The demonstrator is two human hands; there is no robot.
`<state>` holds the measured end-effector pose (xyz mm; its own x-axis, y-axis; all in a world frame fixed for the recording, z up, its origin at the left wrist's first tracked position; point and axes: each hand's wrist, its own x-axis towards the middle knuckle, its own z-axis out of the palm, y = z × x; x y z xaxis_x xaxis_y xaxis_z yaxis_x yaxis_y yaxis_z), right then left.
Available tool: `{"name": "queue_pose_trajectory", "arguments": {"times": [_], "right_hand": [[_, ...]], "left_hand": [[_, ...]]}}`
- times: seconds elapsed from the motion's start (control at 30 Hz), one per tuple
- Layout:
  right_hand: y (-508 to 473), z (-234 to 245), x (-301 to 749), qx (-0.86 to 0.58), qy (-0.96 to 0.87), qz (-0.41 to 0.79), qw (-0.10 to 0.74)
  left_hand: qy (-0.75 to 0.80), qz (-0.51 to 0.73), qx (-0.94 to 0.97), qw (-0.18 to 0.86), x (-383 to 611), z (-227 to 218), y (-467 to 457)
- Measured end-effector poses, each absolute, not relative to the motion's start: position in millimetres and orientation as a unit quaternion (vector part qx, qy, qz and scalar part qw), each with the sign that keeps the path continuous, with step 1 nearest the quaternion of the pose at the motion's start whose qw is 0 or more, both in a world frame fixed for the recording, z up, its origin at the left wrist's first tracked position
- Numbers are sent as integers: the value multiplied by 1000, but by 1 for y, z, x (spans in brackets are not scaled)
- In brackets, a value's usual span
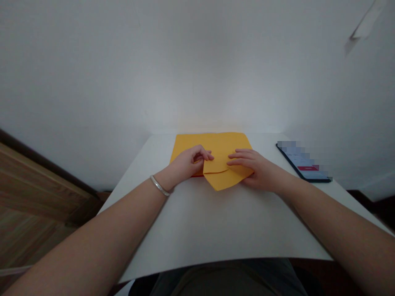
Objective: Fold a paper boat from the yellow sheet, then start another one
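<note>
while the left hand [187, 164] curls narrow, bent over and pinching the top edge of a small folded flap [216, 166], the right hand [256, 170] lies open and almost flat, reaching in from the other side and pressing on the same orange-yellow paper [216, 144], its fingertips just beside that flap. a silver bangle [159, 185] sits loose on the left wrist. the paper lies flat between the two hands, near the far end of a white table [197, 222], with a pointed fold [220, 180] aimed back at the person and a thin red edge [197, 175] showing under it, though i can't tell what that red belongs to. off to the right, well clear of the right hand, a smartphone [304, 164] lies on the tabletop at a slant, its screen lit, blurred out, with a red bar across it. beyond the table rises a plain white wall [197, 61], and a wooden panel [37, 193] fills the lower left, while dark clothing [228, 279] shows below the near edge of the table.
</note>
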<state>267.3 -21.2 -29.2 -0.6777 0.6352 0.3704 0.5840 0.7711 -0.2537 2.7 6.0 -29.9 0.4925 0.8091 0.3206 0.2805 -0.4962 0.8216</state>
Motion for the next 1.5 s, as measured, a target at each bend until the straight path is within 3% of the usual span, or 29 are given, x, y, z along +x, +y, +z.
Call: {"name": "queue_pose_trajectory", "arguments": {"times": [0.1,0.33,0.5,0.73,1.03,1.27,1.5], "right_hand": [[-24,-25,265,-316,-931,42,177],[-37,-9,255,-358,-926,-30,115],[-38,-8,241,-436,-891,-99,77],[-39,-4,234,-425,-902,-36,67],[-35,1,240,-385,-921,5,59],[-29,13,241,-374,-925,43,51],[-20,-5,254,-348,-927,110,91]], "left_hand": [[348,335,797,362,3,-30,6],[441,259,833,211,8,-5,0],[358,152,912,128,18,13,-14],[325,67,943,22,26,-1,-25],[324,53,944,-21,28,2,-26],[270,66,954,-114,22,-11,-20],[246,88,960,-103,19,-15,-20]]}}
